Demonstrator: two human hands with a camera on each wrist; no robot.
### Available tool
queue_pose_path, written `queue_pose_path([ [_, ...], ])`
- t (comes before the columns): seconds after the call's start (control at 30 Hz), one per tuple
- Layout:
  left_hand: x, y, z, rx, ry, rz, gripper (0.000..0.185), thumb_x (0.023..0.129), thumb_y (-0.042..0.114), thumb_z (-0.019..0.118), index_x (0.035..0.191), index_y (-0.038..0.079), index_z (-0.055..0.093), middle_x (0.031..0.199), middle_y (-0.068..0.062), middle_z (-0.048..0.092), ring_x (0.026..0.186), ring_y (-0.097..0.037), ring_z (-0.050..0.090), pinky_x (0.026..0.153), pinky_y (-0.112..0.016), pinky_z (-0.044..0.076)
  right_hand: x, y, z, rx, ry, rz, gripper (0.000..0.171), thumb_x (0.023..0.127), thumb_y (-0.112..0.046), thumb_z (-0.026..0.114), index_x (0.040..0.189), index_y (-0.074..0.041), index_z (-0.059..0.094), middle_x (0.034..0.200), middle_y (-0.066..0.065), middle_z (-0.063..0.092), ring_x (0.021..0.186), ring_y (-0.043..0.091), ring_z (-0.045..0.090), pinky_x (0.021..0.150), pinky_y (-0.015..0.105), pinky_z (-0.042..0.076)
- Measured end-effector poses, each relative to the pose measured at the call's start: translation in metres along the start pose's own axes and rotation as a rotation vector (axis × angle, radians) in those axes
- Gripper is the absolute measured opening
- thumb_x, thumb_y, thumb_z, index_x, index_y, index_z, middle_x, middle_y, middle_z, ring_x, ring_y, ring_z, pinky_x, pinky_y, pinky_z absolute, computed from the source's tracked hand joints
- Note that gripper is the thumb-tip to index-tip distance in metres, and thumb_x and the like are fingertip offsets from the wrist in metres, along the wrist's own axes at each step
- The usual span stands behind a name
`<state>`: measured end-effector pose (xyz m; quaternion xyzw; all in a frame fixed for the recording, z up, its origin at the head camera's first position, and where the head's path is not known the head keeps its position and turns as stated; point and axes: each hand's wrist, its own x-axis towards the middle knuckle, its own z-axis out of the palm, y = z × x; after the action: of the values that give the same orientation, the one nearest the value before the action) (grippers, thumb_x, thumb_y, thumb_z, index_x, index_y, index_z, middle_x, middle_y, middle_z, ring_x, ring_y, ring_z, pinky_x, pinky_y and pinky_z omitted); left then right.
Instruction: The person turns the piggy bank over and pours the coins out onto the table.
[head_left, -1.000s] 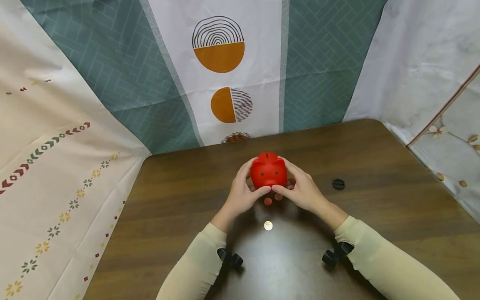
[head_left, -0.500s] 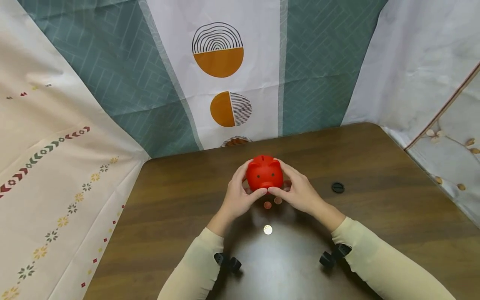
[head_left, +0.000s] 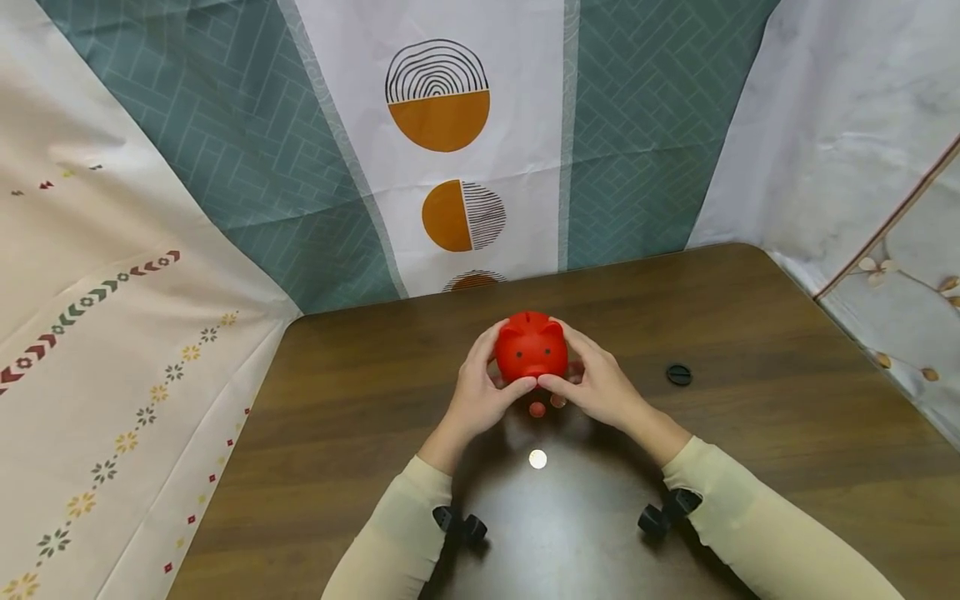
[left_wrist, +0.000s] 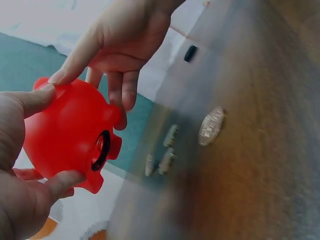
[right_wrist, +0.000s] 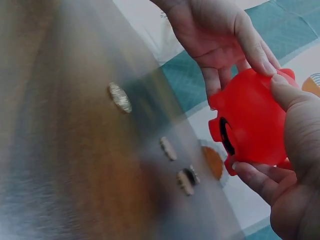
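A red piggy bank [head_left: 531,348] is held up over the wooden table, its face and snout toward me. My left hand [head_left: 480,383] grips its left side and my right hand [head_left: 600,379] its right side, thumbs meeting below the snout. In the left wrist view, the bank's underside shows a round hole with a black rim [left_wrist: 101,150] between its feet. Below the bank, copper coins [head_left: 537,409] lie on the table, and a brighter coin [head_left: 537,459] lies closer to me. The right wrist view shows the same bright coin [right_wrist: 120,97] flat on the wood.
A round black plug [head_left: 678,375] lies on the table to the right of my right hand. Patterned cloth [head_left: 465,108] hangs behind the table's far edge, and more cloth [head_left: 112,375] covers the left side. A small black camera is strapped to each wrist.
The piggy bank has shifted slightly to the left in both hands. My view has tilted a little. The coins and the plug stay where they were on the table.
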<state>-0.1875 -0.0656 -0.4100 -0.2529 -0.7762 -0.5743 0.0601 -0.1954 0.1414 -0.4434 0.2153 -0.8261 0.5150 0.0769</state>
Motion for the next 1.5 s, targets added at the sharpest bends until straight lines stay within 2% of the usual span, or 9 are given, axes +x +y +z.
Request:
queue_pose_path([
  [0.13, -0.003, 0.023, -0.004, 0.075, 0.041, 0.182, 0.078, 0.075, -0.001, 0.079, 0.141, -0.003, 0.038, 0.147, -0.025, 0.03, 0.123, -0.038, 0.049, 0.08, -0.044, 0.055, 0.002, -0.008, -0.004, -0.024, 0.068, -0.184, 0.087, 0.078, -0.026, 0.082, 0.15, -0.023, 0.034, 0.15, 0.004, 0.036, 0.099, 0.025, 0.066, 0.078, 0.035, 0.057],
  [0.2, -0.001, 0.028, -0.005, 0.088, 0.047, 0.209, 0.077, 0.075, -0.001, 0.079, 0.14, -0.004, 0.038, 0.146, -0.025, 0.031, 0.123, -0.037, 0.049, 0.08, -0.044, 0.055, 0.003, -0.011, -0.006, -0.03, 0.088, -0.213, 0.087, 0.077, -0.023, 0.082, 0.149, -0.021, 0.034, 0.149, 0.004, 0.037, 0.098, 0.023, 0.066, 0.078, 0.034, 0.057],
  [0.37, 0.004, 0.027, -0.008, 0.041, -0.002, 0.035, 0.077, 0.078, 0.003, 0.078, 0.144, 0.002, 0.037, 0.14, -0.014, 0.042, 0.114, -0.029, 0.056, 0.075, -0.037, 0.057, 0.005, -0.013, -0.006, -0.013, 0.027, -0.042, 0.081, 0.081, -0.037, 0.077, 0.149, -0.032, 0.034, 0.14, 0.0, 0.046, 0.081, 0.015, 0.067, 0.071, 0.03, 0.057],
  [0.47, 0.005, 0.023, -0.008, 0.017, -0.015, -0.013, 0.078, 0.079, 0.004, 0.078, 0.144, 0.003, 0.036, 0.14, -0.011, 0.042, 0.115, -0.029, 0.055, 0.076, -0.037, 0.057, 0.004, -0.011, -0.005, -0.001, 0.007, 0.005, 0.081, 0.08, -0.04, 0.076, 0.149, -0.033, 0.034, 0.141, 0.0, 0.045, 0.083, 0.018, 0.067, 0.072, 0.031, 0.058],
  [0.73, 0.002, 0.016, -0.007, 0.024, -0.005, -0.019, 0.077, 0.08, 0.007, 0.078, 0.145, 0.005, 0.037, 0.139, -0.011, 0.044, 0.113, -0.03, 0.056, 0.075, -0.036, 0.057, 0.003, -0.005, 0.0, 0.029, -0.006, 0.023, 0.079, 0.081, -0.04, 0.076, 0.148, -0.036, 0.033, 0.14, -0.002, 0.046, 0.082, 0.018, 0.068, 0.07, 0.029, 0.057],
  [0.97, 0.004, 0.002, -0.004, 0.057, 0.04, 0.195, 0.081, 0.074, 0.002, 0.081, 0.143, 0.005, 0.039, 0.151, -0.014, 0.028, 0.128, -0.031, 0.045, 0.083, -0.042, 0.054, 0.004, -0.009, -0.005, -0.028, 0.101, -0.21, 0.086, 0.076, -0.022, 0.083, 0.149, -0.02, 0.036, 0.15, 0.005, 0.036, 0.098, 0.026, 0.066, 0.075, 0.036, 0.057],
  [1.2, 0.008, 0.012, -0.006, -0.049, 0.003, 0.014, 0.079, 0.078, 0.004, 0.078, 0.145, 0.005, 0.037, 0.14, -0.01, 0.043, 0.116, -0.03, 0.055, 0.075, -0.043, 0.057, 0.008, -0.007, -0.006, 0.009, 0.002, 0.003, 0.079, 0.08, -0.041, 0.076, 0.148, -0.035, 0.035, 0.144, -0.002, 0.044, 0.092, 0.025, 0.067, 0.068, 0.027, 0.057],
  [1.4, 0.008, 0.014, -0.005, -0.048, -0.013, -0.026, 0.079, 0.079, 0.005, 0.078, 0.146, 0.004, 0.035, 0.14, -0.011, 0.043, 0.117, -0.031, 0.055, 0.077, -0.044, 0.056, 0.005, -0.006, -0.005, 0.004, 0.005, 0.036, 0.08, 0.081, -0.04, 0.076, 0.148, -0.033, 0.034, 0.144, -0.001, 0.043, 0.089, 0.024, 0.067, 0.068, 0.028, 0.057],
  [1.5, 0.007, 0.012, -0.003, -0.027, -0.002, 0.007, 0.079, 0.079, 0.004, 0.078, 0.146, 0.004, 0.036, 0.142, -0.013, 0.04, 0.118, -0.032, 0.054, 0.077, -0.044, 0.056, 0.004, -0.007, -0.006, 0.004, 0.02, 0.005, 0.08, 0.081, -0.037, 0.077, 0.148, -0.033, 0.034, 0.145, -0.002, 0.043, 0.09, 0.023, 0.067, 0.07, 0.028, 0.057],
])
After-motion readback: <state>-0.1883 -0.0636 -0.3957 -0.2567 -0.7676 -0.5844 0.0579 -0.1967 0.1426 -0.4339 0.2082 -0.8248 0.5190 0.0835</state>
